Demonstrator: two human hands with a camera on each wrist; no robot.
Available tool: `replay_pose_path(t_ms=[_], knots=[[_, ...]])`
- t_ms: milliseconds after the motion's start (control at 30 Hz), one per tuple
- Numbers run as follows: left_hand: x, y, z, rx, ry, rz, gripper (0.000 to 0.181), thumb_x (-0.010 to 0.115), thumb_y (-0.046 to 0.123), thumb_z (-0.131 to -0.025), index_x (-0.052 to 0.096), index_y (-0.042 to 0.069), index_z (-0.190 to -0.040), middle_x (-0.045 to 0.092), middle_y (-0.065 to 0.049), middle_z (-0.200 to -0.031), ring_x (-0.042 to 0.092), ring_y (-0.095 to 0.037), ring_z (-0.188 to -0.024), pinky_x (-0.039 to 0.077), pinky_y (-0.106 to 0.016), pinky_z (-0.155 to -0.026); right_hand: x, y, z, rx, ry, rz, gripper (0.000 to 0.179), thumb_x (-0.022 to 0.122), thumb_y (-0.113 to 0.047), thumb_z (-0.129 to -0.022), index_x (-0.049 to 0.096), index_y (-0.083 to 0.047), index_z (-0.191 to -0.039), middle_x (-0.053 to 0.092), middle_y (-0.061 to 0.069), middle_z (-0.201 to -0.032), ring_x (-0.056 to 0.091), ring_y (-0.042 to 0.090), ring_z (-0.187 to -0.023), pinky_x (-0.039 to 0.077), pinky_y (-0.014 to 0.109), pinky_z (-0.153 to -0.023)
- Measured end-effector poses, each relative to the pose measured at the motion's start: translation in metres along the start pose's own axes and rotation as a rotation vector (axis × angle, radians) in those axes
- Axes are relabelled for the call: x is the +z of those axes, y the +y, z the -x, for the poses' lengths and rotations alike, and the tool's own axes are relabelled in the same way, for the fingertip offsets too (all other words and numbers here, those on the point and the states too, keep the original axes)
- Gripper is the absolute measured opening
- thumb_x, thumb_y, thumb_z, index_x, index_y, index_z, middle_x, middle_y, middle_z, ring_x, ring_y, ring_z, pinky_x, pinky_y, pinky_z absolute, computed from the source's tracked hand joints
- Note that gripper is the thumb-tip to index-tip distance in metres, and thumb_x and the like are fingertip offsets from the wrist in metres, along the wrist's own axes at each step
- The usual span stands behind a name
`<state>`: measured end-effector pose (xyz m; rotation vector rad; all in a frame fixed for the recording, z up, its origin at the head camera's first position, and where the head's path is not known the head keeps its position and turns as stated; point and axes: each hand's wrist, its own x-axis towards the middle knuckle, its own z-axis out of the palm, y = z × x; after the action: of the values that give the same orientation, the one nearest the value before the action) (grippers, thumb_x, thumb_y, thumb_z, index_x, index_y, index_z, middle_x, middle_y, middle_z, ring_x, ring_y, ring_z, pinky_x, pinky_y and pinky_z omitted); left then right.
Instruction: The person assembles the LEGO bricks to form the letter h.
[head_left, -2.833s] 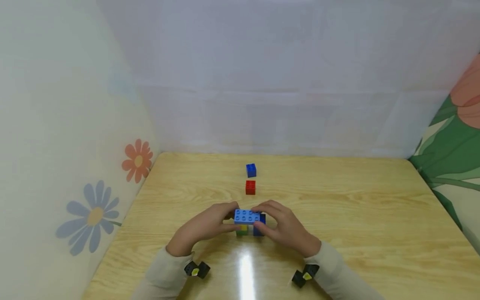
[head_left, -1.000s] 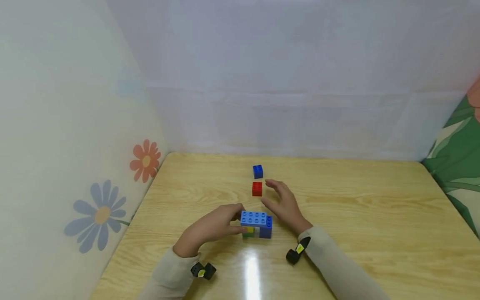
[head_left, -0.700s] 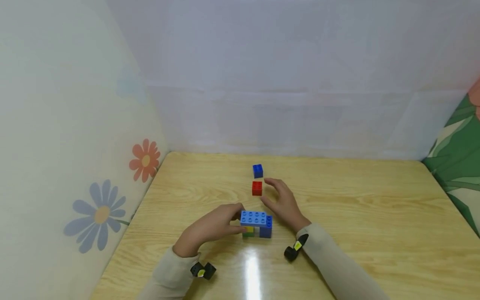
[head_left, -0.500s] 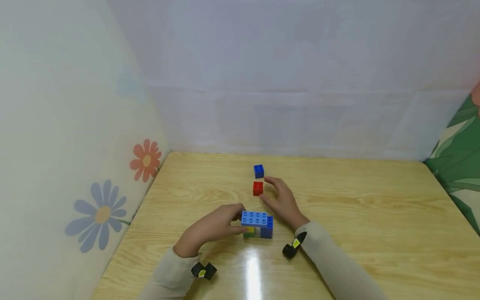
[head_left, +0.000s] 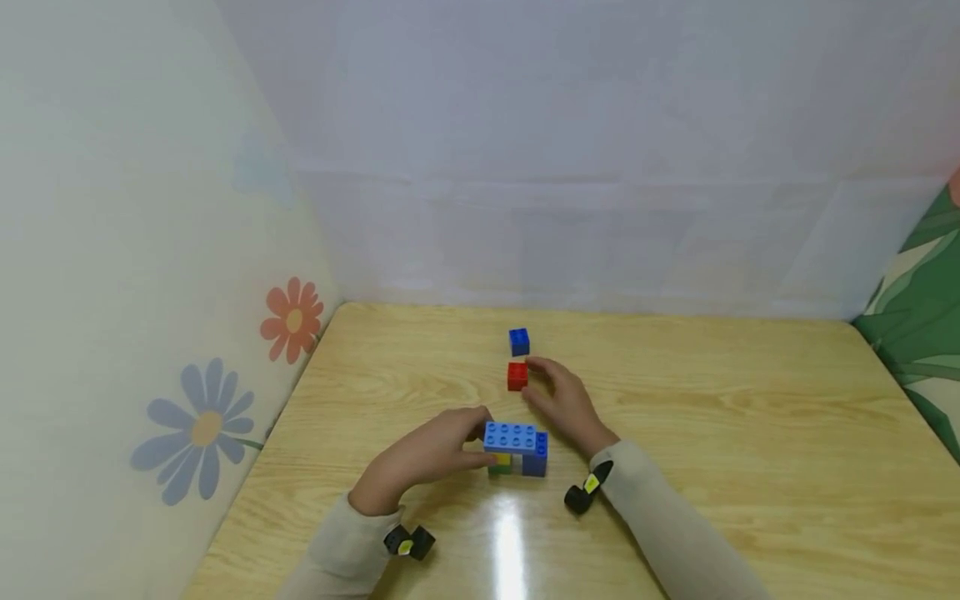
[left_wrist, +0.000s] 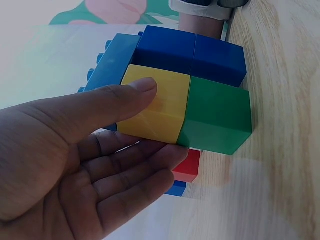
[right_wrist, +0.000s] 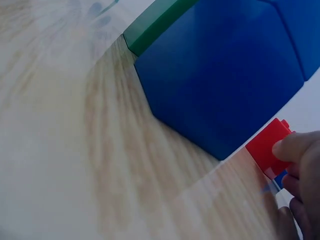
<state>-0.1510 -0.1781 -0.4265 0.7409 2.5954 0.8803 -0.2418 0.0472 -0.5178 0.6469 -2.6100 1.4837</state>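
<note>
My left hand (head_left: 423,454) holds the left end of a small structure of toy building bricks, its thumb on the yellow brick (left_wrist: 157,105) and fingers behind. Below the yellow one is a green brick (left_wrist: 215,115). Two stacked dark blue bricks (head_left: 535,464) form the right side, and a long light blue brick (head_left: 510,437) with studs lies across the top. Farther back, my right hand (head_left: 566,406) has thumb and index finger at the red brick (head_left: 517,377); in the right wrist view the thumb presses its face, with the other fingers partly hidden.
Just behind the red brick stands a small blue brick (head_left: 519,342). All of it is on a wood-grain table (head_left: 712,400). A white curtain (head_left: 585,167) hangs behind, and a flower-printed panel (head_left: 172,250) borders the left side.
My right hand has left the brick structure, reached forward to the red brick, and its thumb and index finger have closed in on it. The left hand keeps its hold.
</note>
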Motion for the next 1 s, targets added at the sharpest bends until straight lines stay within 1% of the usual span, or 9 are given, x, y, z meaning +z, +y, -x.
replay_pose_path(t_ms=[367,533,700,1000], knots=[[-0.001,0.003,0.0,-0.008,-0.006,-0.003,0.027,0.074,0.028,-0.088,0.059,0.014,-0.106,0.065,0.01,-0.096,0.062,-0.01,-0.095,0.052,-0.032,-0.084,0.0,-0.001,0.0,0.006,0.011,0.014,0.045,0.066,-0.026,-0.094,0.053,-0.019,-0.136,0.056,-0.003,-0.135,0.05,0.017,-0.126,0.037,0.041,-0.108],[-0.001,0.002,0.0,-0.011,-0.008,-0.009,0.027,0.074,0.029,-0.088,0.059,0.014,-0.105,0.064,0.011,-0.095,0.062,-0.011,-0.094,0.052,-0.032,-0.084,-0.002,-0.003,0.001,0.003,0.023,0.007,0.043,0.067,-0.026,-0.093,0.055,-0.018,-0.134,0.058,-0.002,-0.132,0.051,0.018,-0.124,0.038,0.042,-0.107],[-0.001,0.003,0.0,-0.017,-0.01,-0.008,0.028,0.074,0.03,-0.088,0.059,0.014,-0.105,0.064,0.01,-0.094,0.063,-0.013,-0.094,0.052,-0.032,-0.082,-0.004,-0.008,0.004,0.004,0.044,-0.021,0.04,0.069,-0.023,-0.092,0.058,-0.015,-0.129,0.061,0.0,-0.127,0.053,0.02,-0.122,0.038,0.044,-0.107],[0.0,0.001,0.0,-0.019,-0.007,0.009,0.027,0.074,0.029,-0.088,0.059,0.013,-0.105,0.065,0.008,-0.096,0.062,-0.011,-0.094,0.053,-0.034,-0.083,-0.009,-0.01,0.009,-0.023,0.078,-0.055,0.038,0.07,-0.023,-0.092,0.058,-0.014,-0.127,0.06,-0.002,-0.127,0.052,0.019,-0.124,0.039,0.043,-0.106]])
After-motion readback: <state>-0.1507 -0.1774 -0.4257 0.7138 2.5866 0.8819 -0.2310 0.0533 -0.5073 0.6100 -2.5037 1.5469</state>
